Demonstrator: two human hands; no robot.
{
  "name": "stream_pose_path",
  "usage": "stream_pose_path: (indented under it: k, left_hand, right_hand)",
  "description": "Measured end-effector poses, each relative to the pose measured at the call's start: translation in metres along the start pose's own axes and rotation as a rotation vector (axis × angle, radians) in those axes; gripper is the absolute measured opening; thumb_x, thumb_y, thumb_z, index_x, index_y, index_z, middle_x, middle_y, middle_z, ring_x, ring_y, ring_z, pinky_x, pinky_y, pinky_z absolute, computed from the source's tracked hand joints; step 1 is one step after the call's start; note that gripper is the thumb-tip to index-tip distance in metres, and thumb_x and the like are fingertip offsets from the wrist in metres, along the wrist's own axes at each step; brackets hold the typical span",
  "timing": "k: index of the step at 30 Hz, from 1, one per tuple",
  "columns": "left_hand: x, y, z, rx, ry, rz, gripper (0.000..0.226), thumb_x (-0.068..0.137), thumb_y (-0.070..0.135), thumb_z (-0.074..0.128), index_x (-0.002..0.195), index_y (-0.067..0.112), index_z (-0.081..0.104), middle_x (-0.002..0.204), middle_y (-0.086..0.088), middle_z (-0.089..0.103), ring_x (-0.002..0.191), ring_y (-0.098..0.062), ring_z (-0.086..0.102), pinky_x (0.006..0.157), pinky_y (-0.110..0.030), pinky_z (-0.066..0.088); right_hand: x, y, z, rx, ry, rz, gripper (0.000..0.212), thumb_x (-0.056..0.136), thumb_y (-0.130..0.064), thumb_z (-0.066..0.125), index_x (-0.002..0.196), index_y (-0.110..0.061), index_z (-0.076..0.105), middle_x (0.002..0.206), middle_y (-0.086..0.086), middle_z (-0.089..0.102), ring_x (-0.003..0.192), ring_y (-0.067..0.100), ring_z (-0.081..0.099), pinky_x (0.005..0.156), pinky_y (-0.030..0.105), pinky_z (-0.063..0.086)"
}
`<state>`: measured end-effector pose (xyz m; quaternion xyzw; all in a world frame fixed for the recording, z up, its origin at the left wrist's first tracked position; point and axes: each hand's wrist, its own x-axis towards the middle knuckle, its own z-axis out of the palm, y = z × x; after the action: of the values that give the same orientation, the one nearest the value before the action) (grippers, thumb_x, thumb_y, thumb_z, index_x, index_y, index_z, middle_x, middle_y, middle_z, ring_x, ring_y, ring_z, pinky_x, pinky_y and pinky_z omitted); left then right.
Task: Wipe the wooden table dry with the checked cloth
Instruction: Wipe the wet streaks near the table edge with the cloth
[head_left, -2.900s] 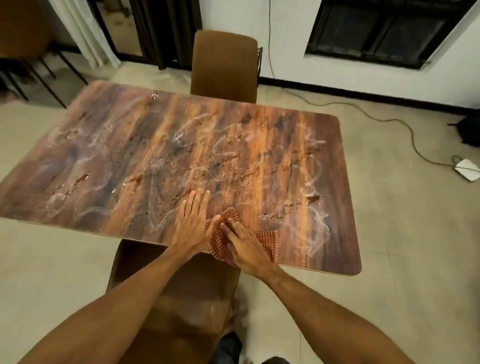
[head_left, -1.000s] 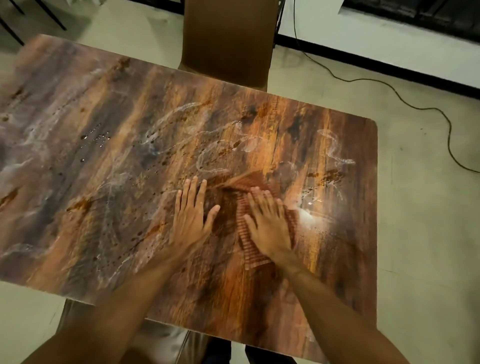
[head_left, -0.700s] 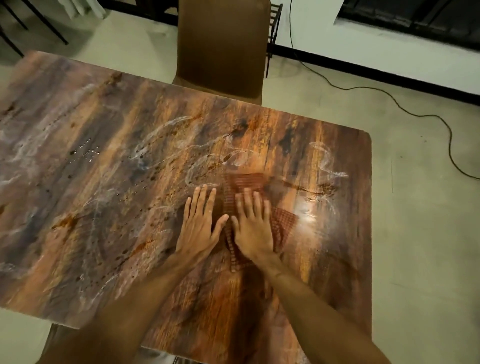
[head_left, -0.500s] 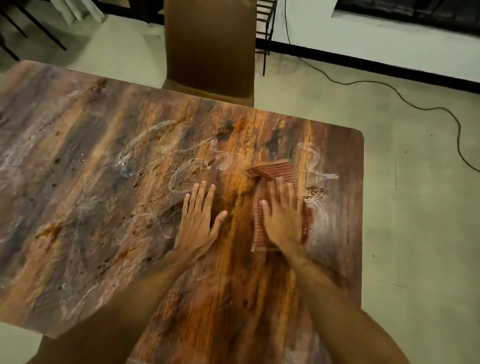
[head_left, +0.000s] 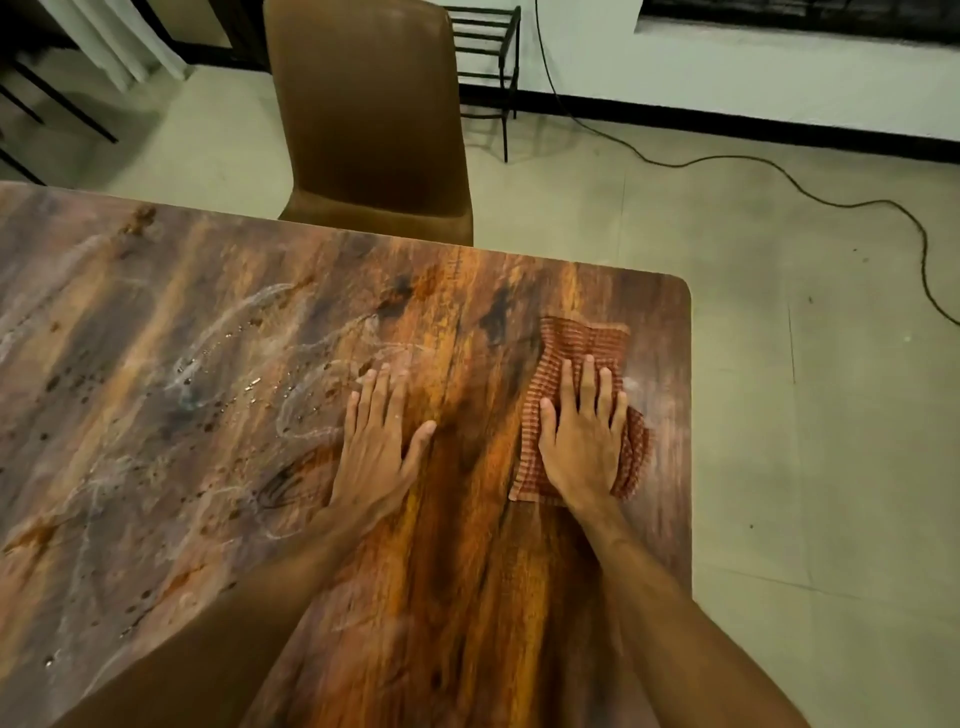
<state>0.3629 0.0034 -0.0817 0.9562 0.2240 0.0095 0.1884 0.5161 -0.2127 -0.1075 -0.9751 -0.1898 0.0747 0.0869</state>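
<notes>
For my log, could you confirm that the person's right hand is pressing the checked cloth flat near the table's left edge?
Not quite: the head view shows the right hand pressing the checked cloth flat near the right edge of the wooden table, not the left.

Pale floor (head_left: 779, 415). Brown chair (head_left: 369, 114) upright on it, black rack (head_left: 483, 52) just behind, against white wall (head_left: 727, 62) with black skirting (head_left: 727, 127). Black cable (head_left: 717, 164) down the wall, snaking rightward across the floor. White curtain (head_left: 114, 47) at far left corner.
</notes>
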Motion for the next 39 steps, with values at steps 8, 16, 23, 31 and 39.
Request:
stream_pose_path:
  k: [8,16,23,31,39]
  left_hand:
    - [0.024,-0.039,-0.010,-0.010,0.010,0.008,0.073,0.103,0.058,0.022,0.162,0.018,0.008,0.171,-0.005,0.001,0.157,-0.018,-0.007,0.128,-0.044,-0.003]
    - [0.049,-0.098,-0.041,-0.069,0.072,-0.053,0.069,0.106,0.049,0.035,0.161,0.015,0.012,0.170,-0.007,0.004,0.157,-0.021,-0.003,0.128,-0.045,-0.001]
    - [0.067,-0.139,-0.061,-0.065,0.119,-0.078,0.072,0.103,0.051,0.031,0.161,0.013,0.010,0.170,-0.010,0.005,0.157,-0.023,-0.001,0.128,-0.043,-0.001]
    - [0.091,-0.151,-0.059,-0.061,0.130,-0.058,0.070,0.104,0.051,0.027,0.162,0.015,0.009,0.170,-0.008,0.002,0.157,-0.020,-0.006,0.128,-0.046,0.000]
    - [0.103,-0.129,-0.062,-0.080,0.124,-0.048,0.073,0.103,0.056,0.025,0.162,0.017,0.007,0.170,-0.006,0.000,0.157,-0.020,-0.007,0.127,-0.041,-0.005]
  right_hand:
    - [-0.017,-0.116,0.026,-0.040,-0.090,-0.451,0.063,0.110,-0.046,0.024,0.167,-0.020,0.015,0.176,0.007,0.004,0.162,0.030,0.004,0.129,0.057,0.013]
    - [0.029,-0.171,0.028,-0.058,-0.024,-0.151,0.065,0.110,-0.045,0.023,0.167,-0.017,0.011,0.175,0.013,0.003,0.161,0.036,0.004,0.129,0.059,0.006]
    - [0.067,-0.220,0.038,-0.085,-0.095,-0.464,0.062,0.111,-0.049,0.020,0.167,-0.023,0.017,0.176,0.004,0.005,0.162,0.028,0.004,0.130,0.054,0.008]
    - [0.071,-0.275,0.042,-0.068,-0.124,-0.574,0.064,0.109,-0.045,0.013,0.167,-0.020,0.014,0.176,0.008,0.003,0.162,0.031,0.000,0.131,0.053,0.001]
    - [0.110,-0.220,0.025,-0.037,-0.040,-0.150,0.064,0.111,-0.047,0.019,0.168,-0.019,0.009,0.176,0.010,0.000,0.162,0.033,-0.001,0.130,0.055,0.000]
